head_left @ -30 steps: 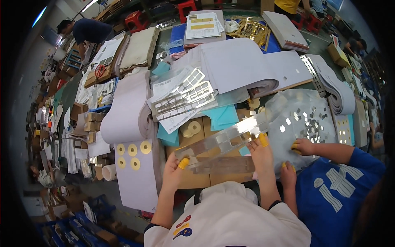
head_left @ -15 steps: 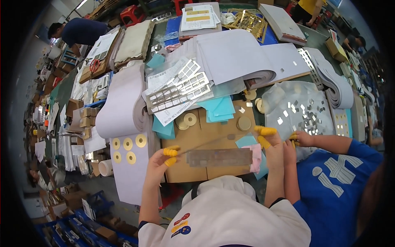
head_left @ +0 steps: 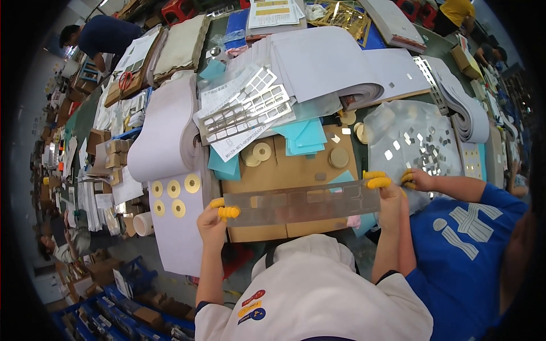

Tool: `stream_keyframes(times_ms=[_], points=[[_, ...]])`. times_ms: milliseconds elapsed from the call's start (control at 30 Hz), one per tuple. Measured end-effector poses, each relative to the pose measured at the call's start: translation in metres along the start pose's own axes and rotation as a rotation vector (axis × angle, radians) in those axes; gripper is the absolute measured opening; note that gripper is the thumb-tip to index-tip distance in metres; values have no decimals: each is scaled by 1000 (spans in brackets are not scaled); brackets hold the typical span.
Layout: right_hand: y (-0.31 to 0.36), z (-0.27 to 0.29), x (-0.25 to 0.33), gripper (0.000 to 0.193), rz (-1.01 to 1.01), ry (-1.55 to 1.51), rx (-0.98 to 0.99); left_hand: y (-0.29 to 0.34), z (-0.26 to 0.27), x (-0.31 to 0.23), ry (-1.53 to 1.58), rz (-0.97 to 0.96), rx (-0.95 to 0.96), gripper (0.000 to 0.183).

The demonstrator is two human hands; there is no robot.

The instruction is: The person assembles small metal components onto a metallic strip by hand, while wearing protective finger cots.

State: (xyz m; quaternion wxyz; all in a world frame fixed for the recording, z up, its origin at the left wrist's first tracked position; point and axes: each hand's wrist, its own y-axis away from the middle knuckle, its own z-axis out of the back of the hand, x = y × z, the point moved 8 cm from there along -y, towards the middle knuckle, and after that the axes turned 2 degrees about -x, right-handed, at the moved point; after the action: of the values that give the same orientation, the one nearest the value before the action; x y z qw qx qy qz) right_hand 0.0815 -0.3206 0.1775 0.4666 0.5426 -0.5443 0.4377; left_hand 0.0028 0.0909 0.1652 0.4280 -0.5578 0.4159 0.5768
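Note:
A long, thin grey strip with a row of rectangular openings or outlines (head_left: pixel 301 206) is stretched between my hands above the brown cardboard (head_left: pixel 259 233). My left hand (head_left: pixel 212 224), with yellow finger covers, pinches its left end. At the right end my right hand (head_left: pixel 388 196), also in yellow finger covers, grips it between thumb and fingers. The strip's broad face shows, and it hides much of what lies beneath. A bit of pink cloth (head_left: pixel 354 221) peeks out below its right part. Beyond the strip sit a round tan disc stack (head_left: pixel 338 157) and turquoise sheets (head_left: pixel 304 136).
Gold ring discs (head_left: pixel 177 188) lie on a white sheet stack at left. Silver frames with cut-outs (head_left: pixel 247 113) rest on papers farther back. At right, a co-worker's hand (head_left: pixel 420 179) is beside a plastic sheet (head_left: pixel 392 122) scattered with small silver pieces.
The strip has turned from nearly edge-on to showing its broad face, and now covers the area where another grey strip lay on the cardboard. Both hands still hold its ends.

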Motion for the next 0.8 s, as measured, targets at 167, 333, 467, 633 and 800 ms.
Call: stream_keyframes(times_ms=[167,333,467,633,800], points=[[18,25,-52,27,-239,132,-7,12,-11,21,-30,69,33,37],[48,40,-97,33,-405,307,68,47,-22,92,-44,328,245,44],[66,47,-137,36,-502,230,27,66,-28,143,0,433,106,32],[57,32,-138,51,-405,607,-67,63,-36,173,-114,390,53,32],[39,2,-128,61,-195,1074,65,54,-37,171,-524,307,114,54]])
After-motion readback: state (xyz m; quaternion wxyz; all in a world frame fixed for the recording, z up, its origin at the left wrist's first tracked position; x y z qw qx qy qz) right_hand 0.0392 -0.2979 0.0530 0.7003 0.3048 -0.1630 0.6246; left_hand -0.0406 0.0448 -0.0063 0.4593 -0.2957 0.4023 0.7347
